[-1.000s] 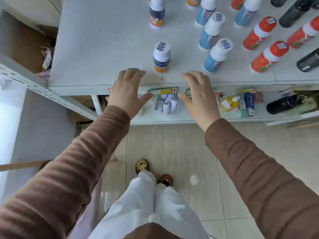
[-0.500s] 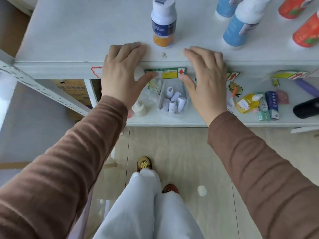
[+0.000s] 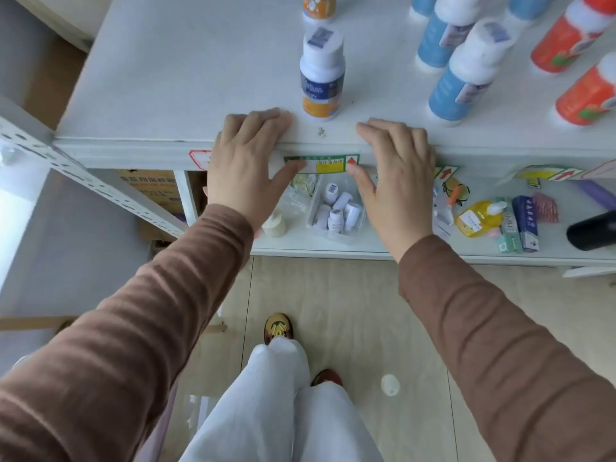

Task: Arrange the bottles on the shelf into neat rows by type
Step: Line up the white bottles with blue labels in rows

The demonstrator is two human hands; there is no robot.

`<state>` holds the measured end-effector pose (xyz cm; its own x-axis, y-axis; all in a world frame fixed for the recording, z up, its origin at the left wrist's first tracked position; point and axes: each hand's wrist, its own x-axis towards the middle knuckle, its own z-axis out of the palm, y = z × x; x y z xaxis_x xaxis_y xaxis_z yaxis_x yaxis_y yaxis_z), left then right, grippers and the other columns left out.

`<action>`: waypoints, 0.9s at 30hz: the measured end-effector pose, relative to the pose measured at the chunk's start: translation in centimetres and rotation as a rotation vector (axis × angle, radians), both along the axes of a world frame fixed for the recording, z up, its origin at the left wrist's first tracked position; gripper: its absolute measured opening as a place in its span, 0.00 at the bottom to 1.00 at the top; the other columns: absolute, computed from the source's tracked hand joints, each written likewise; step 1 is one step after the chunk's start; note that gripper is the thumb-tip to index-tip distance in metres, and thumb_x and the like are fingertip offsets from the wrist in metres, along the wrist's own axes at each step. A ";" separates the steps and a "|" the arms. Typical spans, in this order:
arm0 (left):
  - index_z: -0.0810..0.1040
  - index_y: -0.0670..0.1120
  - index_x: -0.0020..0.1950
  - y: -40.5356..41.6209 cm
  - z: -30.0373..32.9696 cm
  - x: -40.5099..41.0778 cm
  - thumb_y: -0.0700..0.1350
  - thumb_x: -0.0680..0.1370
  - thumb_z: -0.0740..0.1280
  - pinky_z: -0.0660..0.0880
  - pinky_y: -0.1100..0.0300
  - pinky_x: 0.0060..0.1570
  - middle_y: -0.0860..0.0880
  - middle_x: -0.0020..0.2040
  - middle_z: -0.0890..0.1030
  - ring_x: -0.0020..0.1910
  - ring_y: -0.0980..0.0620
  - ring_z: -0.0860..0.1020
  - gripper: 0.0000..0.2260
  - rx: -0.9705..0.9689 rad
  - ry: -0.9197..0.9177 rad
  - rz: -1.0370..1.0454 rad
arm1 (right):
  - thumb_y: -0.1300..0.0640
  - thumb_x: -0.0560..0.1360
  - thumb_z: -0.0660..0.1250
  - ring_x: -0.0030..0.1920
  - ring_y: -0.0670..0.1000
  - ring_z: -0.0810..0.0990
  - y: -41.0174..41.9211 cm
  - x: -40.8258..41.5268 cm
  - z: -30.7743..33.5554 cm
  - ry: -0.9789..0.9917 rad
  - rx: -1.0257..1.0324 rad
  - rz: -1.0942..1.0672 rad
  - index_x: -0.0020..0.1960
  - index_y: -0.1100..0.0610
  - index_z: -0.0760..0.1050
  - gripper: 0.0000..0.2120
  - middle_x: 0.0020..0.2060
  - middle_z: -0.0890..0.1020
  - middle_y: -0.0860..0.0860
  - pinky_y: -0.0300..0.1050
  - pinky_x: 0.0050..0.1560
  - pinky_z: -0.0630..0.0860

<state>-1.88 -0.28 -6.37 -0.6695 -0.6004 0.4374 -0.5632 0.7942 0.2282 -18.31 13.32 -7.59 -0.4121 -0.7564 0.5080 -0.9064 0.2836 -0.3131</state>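
A white bottle with a navy and orange label [image 3: 322, 75] stands upright near the front edge of the white shelf [image 3: 186, 78], with another of its kind [image 3: 319, 6] behind it. Blue bottles with white caps [image 3: 466, 75] stand to the right, and orange-red bottles [image 3: 590, 91] further right. My left hand [image 3: 245, 165] rests flat on the shelf's front edge, left of the near bottle. My right hand [image 3: 398, 175] lies on the same edge to the bottle's right. Both hands hold nothing and touch no bottle.
A lower shelf [image 3: 366, 248] holds a clear box of small white bottles [image 3: 336, 211], a yellow pump bottle [image 3: 480, 218], small packets and a black bottle [image 3: 593, 230]. A perforated grey rail [image 3: 83, 175] runs at the left. My legs and shoes stand on the tiled floor below.
Both hands came down from just in front of the shelf onto its front edge. The view moved closer and lower, so fewer bottles show.
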 end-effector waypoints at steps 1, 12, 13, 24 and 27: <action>0.73 0.47 0.67 0.1 0.4 0.1 0.56 0.75 0.66 0.69 0.54 0.60 0.50 0.65 0.75 0.59 0.44 0.72 0.24 0.029 -0.026 -0.002 | 0.52 0.75 0.68 0.58 0.53 0.70 0.1 0.1 0.4 -0.020 0.028 0.007 0.65 0.52 0.74 0.19 0.61 0.76 0.48 0.48 0.57 0.68; 0.70 0.50 0.70 -0.2 7.9 0.4 0.46 0.79 0.61 0.68 0.52 0.62 0.50 0.66 0.75 0.65 0.46 0.69 0.18 0.384 -0.312 -0.010 | 0.57 0.76 0.66 0.62 0.59 0.72 -1.5 -1.2 10.9 -0.332 0.355 0.177 0.75 0.55 0.59 0.30 0.64 0.71 0.57 0.53 0.60 0.71; 0.70 0.50 0.70 -0.4 8.3 0.3 0.46 0.80 0.60 0.67 0.52 0.62 0.49 0.66 0.75 0.65 0.46 0.69 0.18 0.394 -0.321 0.004 | 0.58 0.76 0.66 0.63 0.59 0.72 -2.2 -1.3 11.8 -0.321 0.337 0.202 0.76 0.54 0.58 0.31 0.66 0.70 0.56 0.54 0.62 0.70; 0.74 0.49 0.65 -4.5 8.9 -3.7 0.41 0.80 0.57 0.69 0.60 0.56 0.50 0.58 0.80 0.56 0.50 0.76 0.15 0.848 -0.059 -0.031 | 0.52 0.75 0.69 0.56 0.54 0.76 -11.0 -3.8 15.1 -0.377 0.528 0.310 0.63 0.53 0.76 0.17 0.55 0.79 0.53 0.48 0.55 0.71; 0.78 0.46 0.60 -5.7 9.8 -4.0 0.41 0.81 0.57 0.68 0.60 0.50 0.49 0.49 0.80 0.47 0.52 0.74 0.12 0.996 0.081 -0.080 | 0.46 0.76 0.69 0.42 0.52 0.78 -12.5 -5.0 16.4 -0.631 0.516 0.228 0.58 0.53 0.79 0.15 0.47 0.83 0.55 0.48 0.51 0.76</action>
